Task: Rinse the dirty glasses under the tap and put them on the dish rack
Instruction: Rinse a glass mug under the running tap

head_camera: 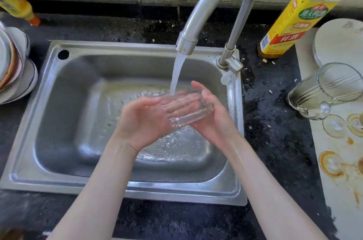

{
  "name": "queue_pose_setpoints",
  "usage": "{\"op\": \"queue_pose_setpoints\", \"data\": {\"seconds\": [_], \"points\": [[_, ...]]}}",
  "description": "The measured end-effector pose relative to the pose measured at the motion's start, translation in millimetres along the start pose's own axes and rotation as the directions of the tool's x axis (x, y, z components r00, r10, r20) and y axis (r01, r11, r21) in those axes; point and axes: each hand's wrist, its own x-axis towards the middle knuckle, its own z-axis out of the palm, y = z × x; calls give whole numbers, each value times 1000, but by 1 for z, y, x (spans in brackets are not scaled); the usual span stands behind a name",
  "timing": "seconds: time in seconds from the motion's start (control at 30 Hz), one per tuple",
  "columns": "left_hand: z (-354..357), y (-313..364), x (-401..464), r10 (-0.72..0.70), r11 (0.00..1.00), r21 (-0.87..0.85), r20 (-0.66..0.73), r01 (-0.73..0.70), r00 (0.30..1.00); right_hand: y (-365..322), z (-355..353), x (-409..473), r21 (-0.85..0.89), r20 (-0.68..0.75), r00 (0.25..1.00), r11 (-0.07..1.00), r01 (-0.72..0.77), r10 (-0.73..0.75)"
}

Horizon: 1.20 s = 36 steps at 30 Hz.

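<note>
A clear glass [188, 108] lies on its side under the running tap [216, 4], centre of the frame.

The glass is transparent and wet, its thick base toward the lower left and its mouth tilted up into the water stream [176, 75], above the steel sink [39, 102]. The right hand [212, 116] cups it from the right, fingers curled round its wall. The left hand [141, 120] reaches in from the left, palm up, its fingers seen through the glass; whether they lie inside or behind it I cannot tell.

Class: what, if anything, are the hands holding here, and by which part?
A clear glass, lying sideways under the tap's stream. The right hand cradles its side; the left hand grips its rim end.
</note>
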Motion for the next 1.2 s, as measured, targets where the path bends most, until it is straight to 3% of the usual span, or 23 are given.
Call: {"op": "queue_pose_setpoints", "data": {"seconds": [0.07,0.1,0.2,0.27,0.4,0.47,0.57,0.63,0.73,0.8,0.97,1.1,1.2], "points": [[5,1,2,-42,991,-126,-54,35,998,1,-1,0,-21,76,997,1000,14,-12],[6,1,4,-24,998,-67,-158,14,987,0,-1,0,-31,93,996,999,11,-8],[11,2,11,110,950,314,-355,7,928,-2,-4,-3,-112,60,998,994,-15,22],[9,0,14,210,827,559,-402,58,891,0,-10,-2,-159,-33,998,986,-58,53],[2,-5,17,387,464,850,-448,250,806,15,-8,1,-160,-239,964,974,-162,121],[-1,-6,17,423,148,938,-346,313,838,19,-6,4,-132,-327,935,973,-187,136],[1,-7,14,345,-392,854,-207,341,915,17,-2,8,-55,-360,914,974,-222,188],[5,-7,15,321,-551,771,-156,318,934,15,0,10,-7,-374,897,967,-256,235],[8,-11,18,388,-648,697,-47,308,921,15,3,12,99,-387,887,968,-230,251],[9,-17,19,422,-717,654,130,242,897,14,4,14,198,-386,892,966,-169,235],[-3,-23,22,509,-701,707,407,91,759,12,4,17,238,-346,909,959,-156,234],[-4,-27,17,569,-701,697,418,153,708,22,1,20,260,-298,924,952,-164,241],[-7,-31,12,612,-608,781,343,146,713,28,2,20,285,-267,934,946,-158,236]]}}
